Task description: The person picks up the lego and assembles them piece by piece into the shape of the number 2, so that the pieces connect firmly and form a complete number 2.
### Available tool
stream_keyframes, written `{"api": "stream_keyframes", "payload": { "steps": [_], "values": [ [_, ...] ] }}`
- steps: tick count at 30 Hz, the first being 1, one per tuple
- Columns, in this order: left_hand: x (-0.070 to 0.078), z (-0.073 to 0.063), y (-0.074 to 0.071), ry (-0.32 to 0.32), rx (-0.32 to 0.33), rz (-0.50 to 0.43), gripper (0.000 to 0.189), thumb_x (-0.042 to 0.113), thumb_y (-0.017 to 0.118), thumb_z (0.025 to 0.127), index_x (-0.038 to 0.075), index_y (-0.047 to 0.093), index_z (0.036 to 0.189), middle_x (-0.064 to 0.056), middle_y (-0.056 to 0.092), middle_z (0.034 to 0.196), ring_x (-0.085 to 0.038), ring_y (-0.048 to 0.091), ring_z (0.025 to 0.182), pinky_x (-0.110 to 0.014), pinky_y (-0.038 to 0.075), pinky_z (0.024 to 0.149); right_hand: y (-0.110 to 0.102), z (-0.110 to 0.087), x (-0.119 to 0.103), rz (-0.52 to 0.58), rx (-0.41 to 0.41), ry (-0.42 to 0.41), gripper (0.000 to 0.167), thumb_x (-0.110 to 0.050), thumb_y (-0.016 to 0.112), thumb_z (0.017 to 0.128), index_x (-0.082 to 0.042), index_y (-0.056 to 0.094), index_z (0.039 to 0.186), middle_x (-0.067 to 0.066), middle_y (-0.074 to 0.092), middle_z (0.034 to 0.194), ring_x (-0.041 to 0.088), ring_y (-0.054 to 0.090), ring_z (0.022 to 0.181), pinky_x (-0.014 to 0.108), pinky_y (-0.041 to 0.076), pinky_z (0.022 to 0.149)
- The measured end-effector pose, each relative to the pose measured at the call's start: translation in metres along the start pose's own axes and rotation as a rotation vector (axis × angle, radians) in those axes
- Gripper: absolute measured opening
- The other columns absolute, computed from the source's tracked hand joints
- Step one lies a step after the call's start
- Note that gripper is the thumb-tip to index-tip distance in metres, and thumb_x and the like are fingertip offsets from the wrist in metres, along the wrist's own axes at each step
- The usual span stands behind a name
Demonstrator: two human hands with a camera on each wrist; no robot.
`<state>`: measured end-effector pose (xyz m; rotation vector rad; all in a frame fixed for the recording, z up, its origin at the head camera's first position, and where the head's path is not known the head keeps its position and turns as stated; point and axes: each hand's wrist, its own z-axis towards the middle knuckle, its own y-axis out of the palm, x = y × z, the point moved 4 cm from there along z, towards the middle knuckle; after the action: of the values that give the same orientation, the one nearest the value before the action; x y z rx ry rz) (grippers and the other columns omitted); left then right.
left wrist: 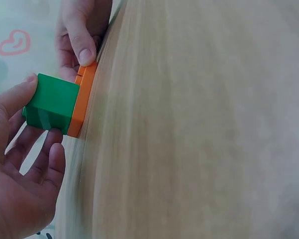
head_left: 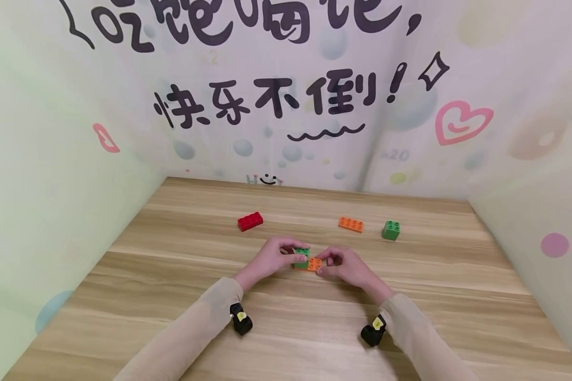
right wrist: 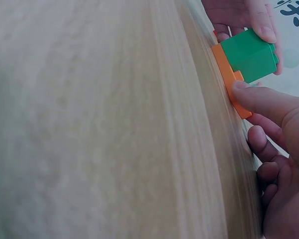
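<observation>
Green block (left wrist: pixel 52 100) atop orange brick (head_left: pixel 314 264), left half

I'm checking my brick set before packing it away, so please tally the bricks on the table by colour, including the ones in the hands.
Red: 1, the red brick
Orange: 2, the loose orange brick and the held orange brick
Green: 2, the loose green brick and the held green brick
Total: 5

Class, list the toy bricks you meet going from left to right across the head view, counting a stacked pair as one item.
Red brick → stacked green-and-orange pair → flat orange brick → single green brick.
</observation>
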<state>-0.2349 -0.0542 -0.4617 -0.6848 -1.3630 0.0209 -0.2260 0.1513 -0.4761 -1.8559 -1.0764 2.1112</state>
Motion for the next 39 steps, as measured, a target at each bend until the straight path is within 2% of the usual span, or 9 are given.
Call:
{"api": "stream_keyframes", "payload": {
  "steps": [9,15,20,23,30,36,39],
  "values": [
    [-0.002,0.001,0.001,0.039,-0.008,-0.014,0.035,0.028,0.075,0.088,0.015,0.072,0.12,-0.003,0.071,0.112,-0.015,0.06,0.09,-0.027,0.05,0.078,-0.001,0.001,0.002,0.005,-0.007,0.004,0.029,-0.021,0.08,0.083,-0.012,0.072,0.11,0.002,0.058,0.084,0.014,0.049,0.078,0.022,0.041,0.069],
    [0.003,0.001,0.0,0.003,-0.014,0.006,0.034,0.026,0.076,0.087,0.015,0.072,0.12,-0.002,0.072,0.111,-0.014,0.059,0.089,-0.026,0.05,0.075,-0.002,0.0,0.0,0.004,-0.007,-0.005,0.029,-0.019,0.08,0.082,-0.012,0.072,0.11,0.002,0.057,0.084,0.014,0.05,0.077,0.021,0.041,0.068],
    [0.005,0.001,-0.002,0.005,-0.037,0.024,0.034,0.026,0.076,0.087,0.014,0.072,0.119,-0.002,0.072,0.105,-0.013,0.059,0.085,-0.023,0.05,0.067,0.0,0.001,-0.001,0.008,-0.016,-0.002,0.03,-0.02,0.08,0.083,-0.012,0.072,0.11,0.002,0.058,0.084,0.014,0.049,0.077,0.022,0.041,0.068],
    [0.006,0.001,-0.004,0.033,-0.041,0.037,0.034,0.025,0.076,0.088,0.013,0.071,0.119,-0.001,0.071,0.107,-0.013,0.059,0.085,-0.023,0.049,0.068,0.0,0.001,0.0,0.006,-0.015,0.0,0.03,-0.02,0.08,0.082,-0.012,0.072,0.11,0.002,0.058,0.084,0.013,0.049,0.076,0.021,0.041,0.068],
    [0.017,-0.001,-0.011,0.149,-0.017,0.112,0.029,0.019,0.075,0.088,0.01,0.071,0.115,-0.002,0.069,0.11,-0.013,0.059,0.091,-0.022,0.052,0.078,-0.001,0.001,0.0,-0.001,-0.009,-0.015,0.028,-0.018,0.08,0.082,-0.012,0.072,0.109,0.002,0.058,0.083,0.012,0.049,0.075,0.021,0.04,0.067],
    [0.024,0.001,-0.012,0.211,-0.052,0.256,0.025,0.016,0.075,0.088,0.012,0.074,0.113,0.0,0.068,0.104,-0.012,0.062,0.09,-0.022,0.054,0.081,0.0,0.001,0.0,-0.001,-0.014,-0.018,0.028,-0.019,0.079,0.083,-0.012,0.072,0.11,0.002,0.058,0.084,0.012,0.049,0.076,0.02,0.04,0.067],
    [0.027,0.002,-0.011,0.242,-0.063,0.31,0.022,0.015,0.075,0.088,0.011,0.076,0.109,-0.001,0.068,0.102,-0.013,0.064,0.09,-0.03,0.056,0.082,0.0,0.001,-0.001,0.008,-0.017,-0.012,0.028,-0.018,0.079,0.083,-0.012,0.072,0.11,0.002,0.057,0.084,0.012,0.048,0.075,0.02,0.04,0.067]
  ]
}}
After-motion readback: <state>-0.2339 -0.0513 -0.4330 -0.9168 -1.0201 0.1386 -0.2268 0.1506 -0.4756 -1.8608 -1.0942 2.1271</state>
